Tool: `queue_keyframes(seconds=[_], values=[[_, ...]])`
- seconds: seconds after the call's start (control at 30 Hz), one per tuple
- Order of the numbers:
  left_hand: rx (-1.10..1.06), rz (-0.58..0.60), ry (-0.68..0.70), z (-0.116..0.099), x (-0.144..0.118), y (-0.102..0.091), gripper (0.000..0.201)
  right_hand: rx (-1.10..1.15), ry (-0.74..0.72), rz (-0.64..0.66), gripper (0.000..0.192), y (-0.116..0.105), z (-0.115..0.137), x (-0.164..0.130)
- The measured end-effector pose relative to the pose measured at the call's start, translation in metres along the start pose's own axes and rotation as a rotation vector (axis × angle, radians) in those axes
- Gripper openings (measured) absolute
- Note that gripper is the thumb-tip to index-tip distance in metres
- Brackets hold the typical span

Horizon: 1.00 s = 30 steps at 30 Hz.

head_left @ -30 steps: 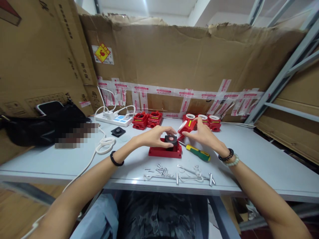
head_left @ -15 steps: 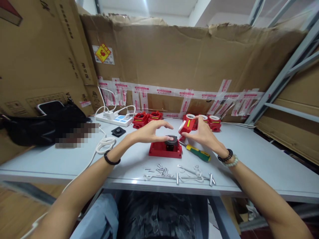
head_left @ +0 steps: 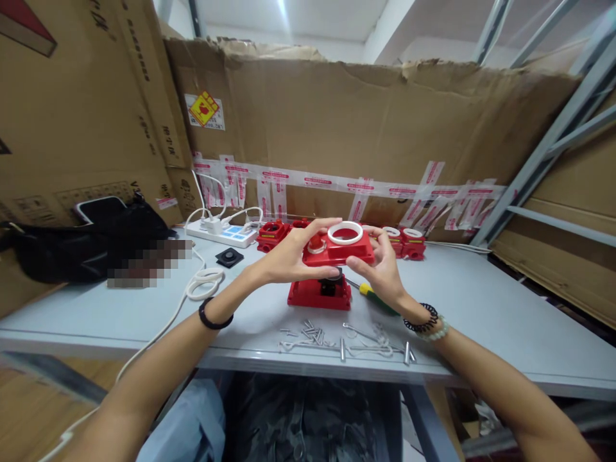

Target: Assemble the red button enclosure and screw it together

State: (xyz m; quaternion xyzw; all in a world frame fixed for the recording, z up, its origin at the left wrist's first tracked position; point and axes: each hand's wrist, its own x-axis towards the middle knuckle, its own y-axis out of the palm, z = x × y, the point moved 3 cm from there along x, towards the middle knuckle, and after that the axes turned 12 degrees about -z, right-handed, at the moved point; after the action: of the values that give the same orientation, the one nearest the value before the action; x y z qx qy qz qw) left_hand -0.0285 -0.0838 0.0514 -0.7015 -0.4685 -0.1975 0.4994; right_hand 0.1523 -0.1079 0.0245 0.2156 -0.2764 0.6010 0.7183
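I have the red plastic cover with a white ring on top (head_left: 339,246) held level in the air, right above the red rectangular base with a black round part (head_left: 319,292) on the grey table (head_left: 486,321). My left hand (head_left: 287,255) grips its left edge, my right hand (head_left: 380,266) its right edge. A yellow-and-green screwdriver (head_left: 375,296) lies just beside the base, loose metal screws and pins (head_left: 344,340) nearer me.

A red cover (head_left: 338,249) with a white ring (head_left: 345,232) is showing mid-frame above a red base (head_left: 318,296); a yellow-and-green screwdriver (head_left: 373,295) is lying lower right of it.
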Motion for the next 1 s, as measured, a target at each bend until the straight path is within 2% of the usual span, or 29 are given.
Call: queue_keyframes(seconds=[0.07,0.17,0.23,0.3,0.37,0.53,0.8,1.0], values=[[0.004,0.051,-0.022,0.0,-0.001,0.0,0.074,-0.083,-0.079,0.031,0.061,-0.001,0.002,-0.002],[0.065,0.112,-0.033,0.004,-0.005,-0.001,0.07,-0.311,-0.345,0.094,0.076,-0.003,0.011,-0.004],[0.115,0.147,-0.028,0.008,-0.008,-0.001,0.071,-0.463,-0.485,0.189,0.069,-0.002,0.014,-0.006],[0.135,0.186,-0.022,0.013,-0.012,0.001,0.072,-0.577,-0.546,0.275,0.052,0.001,0.013,-0.007],[0.134,0.225,-0.02,0.017,-0.015,0.003,0.07,-0.652,-0.558,0.317,0.043,0.002,0.008,-0.007],[0.135,0.301,-0.031,0.023,-0.018,0.01,0.072,-0.733,-0.528,0.383,0.035,0.002,-0.003,-0.007],[0.086,0.364,-0.088,0.031,-0.025,0.015,0.08,-0.747,-0.442,0.447,0.027,0.002,-0.002,-0.008],[0.023,0.414,-0.105,0.037,-0.031,0.018,0.078,-0.751,-0.375,0.471,0.022,0.001,-0.004,-0.009]])
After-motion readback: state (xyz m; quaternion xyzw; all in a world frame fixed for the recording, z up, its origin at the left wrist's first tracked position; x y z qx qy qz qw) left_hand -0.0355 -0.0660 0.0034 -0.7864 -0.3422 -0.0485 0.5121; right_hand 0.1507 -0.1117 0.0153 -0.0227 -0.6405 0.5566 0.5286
